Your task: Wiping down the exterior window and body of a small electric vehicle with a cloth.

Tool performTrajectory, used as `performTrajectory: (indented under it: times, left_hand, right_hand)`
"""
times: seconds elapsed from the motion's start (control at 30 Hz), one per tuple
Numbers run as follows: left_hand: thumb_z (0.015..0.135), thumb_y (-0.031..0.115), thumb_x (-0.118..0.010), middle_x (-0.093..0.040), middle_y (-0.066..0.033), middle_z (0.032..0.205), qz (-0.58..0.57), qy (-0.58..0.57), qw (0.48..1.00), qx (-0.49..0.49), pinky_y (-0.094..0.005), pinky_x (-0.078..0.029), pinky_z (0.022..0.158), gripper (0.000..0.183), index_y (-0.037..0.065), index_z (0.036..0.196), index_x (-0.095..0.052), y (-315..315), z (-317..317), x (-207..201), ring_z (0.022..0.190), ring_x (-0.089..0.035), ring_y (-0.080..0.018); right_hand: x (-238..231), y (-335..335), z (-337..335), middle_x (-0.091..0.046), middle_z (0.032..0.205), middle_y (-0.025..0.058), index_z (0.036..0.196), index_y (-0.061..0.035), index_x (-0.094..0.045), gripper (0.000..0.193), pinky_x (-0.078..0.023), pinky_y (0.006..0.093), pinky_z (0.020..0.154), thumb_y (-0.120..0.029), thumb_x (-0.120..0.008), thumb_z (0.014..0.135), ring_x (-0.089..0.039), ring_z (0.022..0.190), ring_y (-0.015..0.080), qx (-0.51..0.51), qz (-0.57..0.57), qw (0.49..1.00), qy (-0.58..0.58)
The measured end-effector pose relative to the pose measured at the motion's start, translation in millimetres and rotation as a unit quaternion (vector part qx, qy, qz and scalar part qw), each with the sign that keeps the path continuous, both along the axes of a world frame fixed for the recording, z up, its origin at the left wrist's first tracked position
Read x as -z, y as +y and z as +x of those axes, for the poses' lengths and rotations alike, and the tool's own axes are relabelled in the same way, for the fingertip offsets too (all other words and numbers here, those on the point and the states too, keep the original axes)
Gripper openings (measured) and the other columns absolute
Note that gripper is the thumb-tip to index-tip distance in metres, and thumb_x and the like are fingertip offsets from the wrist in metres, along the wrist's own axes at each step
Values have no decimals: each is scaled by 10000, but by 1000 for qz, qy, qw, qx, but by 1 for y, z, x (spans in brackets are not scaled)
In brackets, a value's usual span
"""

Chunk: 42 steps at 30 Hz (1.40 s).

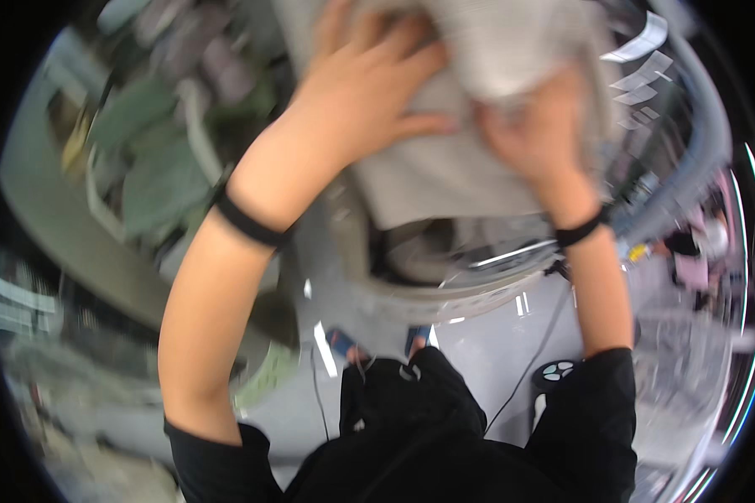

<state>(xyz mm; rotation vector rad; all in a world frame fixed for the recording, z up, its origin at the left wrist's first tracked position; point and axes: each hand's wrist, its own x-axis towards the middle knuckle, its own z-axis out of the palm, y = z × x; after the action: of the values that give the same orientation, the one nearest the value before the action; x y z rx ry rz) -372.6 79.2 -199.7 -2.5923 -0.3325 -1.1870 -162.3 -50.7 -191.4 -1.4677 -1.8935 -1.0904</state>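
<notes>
A taupe cloth (453,184) hangs over the round rim of a pale machine or stand in front of me. My left hand (369,92) lies on the cloth with its fingers spread, thumb pointing right. Over the cloth's upper right sits a paler, off-white bunch of cloth (503,42), blurred. My right hand (541,130) is closed at the lower edge of that pale cloth, its thumb to the left; motion smears the fingers, and their tips are partly hidden. Each wrist wears a black band.
Left of me a large bin (38,184) holds heaped green, grey and mauve cloths (159,184). Cables run over the shiny grey floor (461,352) near my feet. A stool-like thing with a patterned round top (555,370) stands at right. Another person (688,243) is farther right.
</notes>
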Motion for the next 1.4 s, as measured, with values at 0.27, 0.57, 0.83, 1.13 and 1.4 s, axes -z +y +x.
performTrajectory:
  times: [0.27,0.57,0.83,1.13,1.4]
  left_hand:
    - [748,532,-815,-516,-80,1464,38,58,998,-14,-630,-201,1203,789,176,1413,-583,-64,115,-89,1401,-385,-371]
    - [749,617,-765,-372,-105,1637,103,94,990,-25,-642,-144,1221,978,261,1587,-407,-88,313,-157,1550,-227,-380]
    - [689,630,-762,-431,-88,1603,139,171,975,-19,-605,-178,1232,978,219,1535,-494,-127,457,-173,1542,-276,-335]
    - [745,667,-738,-359,-30,1662,120,154,979,-48,-544,-136,1266,964,267,1570,-438,-124,442,-167,1554,-255,-296]
    - [824,588,-691,-412,-16,1630,111,41,992,-42,-475,-205,1264,858,199,1553,-461,-70,305,-171,1537,-301,-239]
  right_hand:
    - [-54,-47,101,-587,1334,238,1335,22,-564,636,-412,513,1055,-247,-713,779,-534,1271,446,-34,73,993,81]
    - [-72,-69,273,-532,1422,288,1403,70,-504,631,-381,505,1130,-217,-621,853,-513,1306,451,22,147,964,222]
    - [-44,-89,399,-552,1341,365,1382,128,-483,597,-438,511,1072,-113,-584,846,-545,1224,518,38,211,945,247]
    - [-55,-79,392,-575,1245,380,1297,115,-525,510,-453,546,991,-117,-597,849,-564,1137,538,73,212,942,250]
    - [-111,-27,251,-554,1329,342,1363,69,-490,540,-413,541,1035,-138,-559,868,-520,1216,527,-32,170,948,269]
